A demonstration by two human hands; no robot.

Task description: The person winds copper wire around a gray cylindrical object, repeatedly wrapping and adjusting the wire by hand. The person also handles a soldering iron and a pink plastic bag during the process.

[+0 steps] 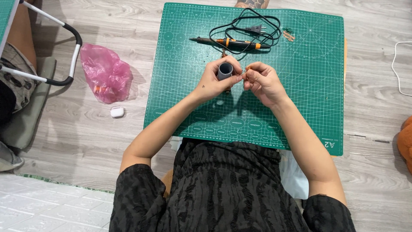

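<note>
From the head view I look straight down on a green cutting mat [300,107] laid on a grey wood-look floor [86,137], with my own arms reaching out over it from the near edge.

My left hand [213,79] is curled around a short dark grey tube [225,70], fingers wrapped on its far side and thumb on the near side, the open mouth of the tube facing up at the camera. The tube sits about mid-mat, slightly left of centre, held just above the surface. My right hand [262,81] is just beside it on the right, fingers drawn together and pinching a small orange-brown piece [247,68] against the thumb; it is too small for me to tell what it is. The two hands are nearly touching at the tube.

Farther out on the mat lies a soldering-type pen tool [227,42] with a black and orange handle, lying left to right, and its black cord [246,21] looped in a loose coil at the far edge. A few small brownish bits [288,35] lie just right of the coil.

Off the mat to the left, a crumpled pink plastic bag [105,73] rests on the floor, with a small white case [117,112] nearer to me. A white cable [397,68] shows at the right edge.
</note>
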